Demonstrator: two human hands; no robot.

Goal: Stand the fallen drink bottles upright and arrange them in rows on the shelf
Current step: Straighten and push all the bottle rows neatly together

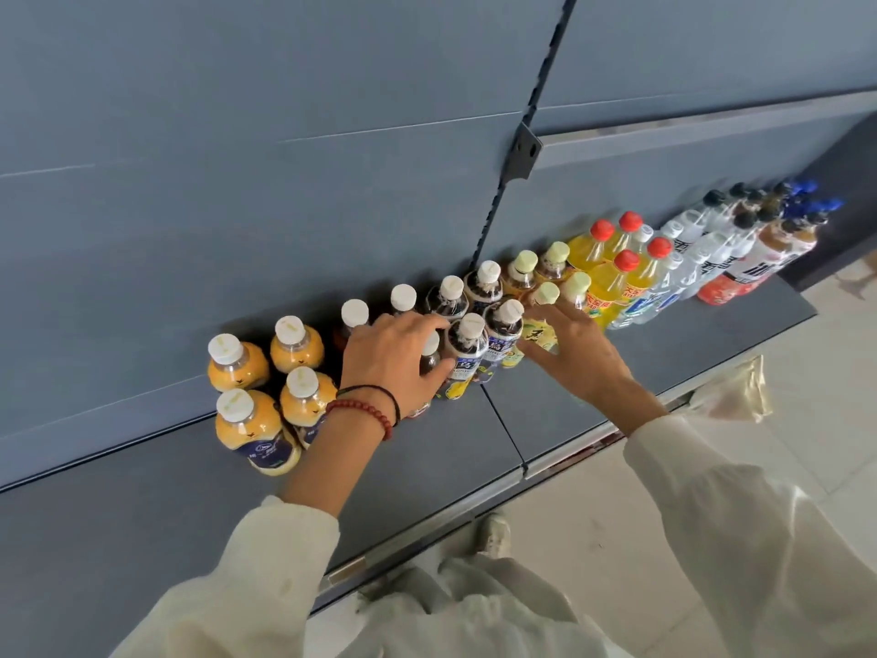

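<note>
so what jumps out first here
The left hand grips a dark bottle in the middle of the shelf, with the right hand reaching in beside it. Plump orange juice bottles stand at the left, and yellow bottles with red caps brighten the row further right.

Grey metal shelf [545, 420] seen from above, with upright plastic drink bottles lined up two deep along the back panel. A dark drink bottle with a white cap [430, 353] is gripped by the left hand [394, 358], and a yellow-labelled bottle with a pale cream cap [545, 294] is held between thumb and fingers of the right hand [576, 356]. Four orange juice bottles with white caps [237, 363] are grouped at the left end. Yellow soda bottles with red caps [612, 277] and clear water bottles [664, 282] are parked further right.
</note>
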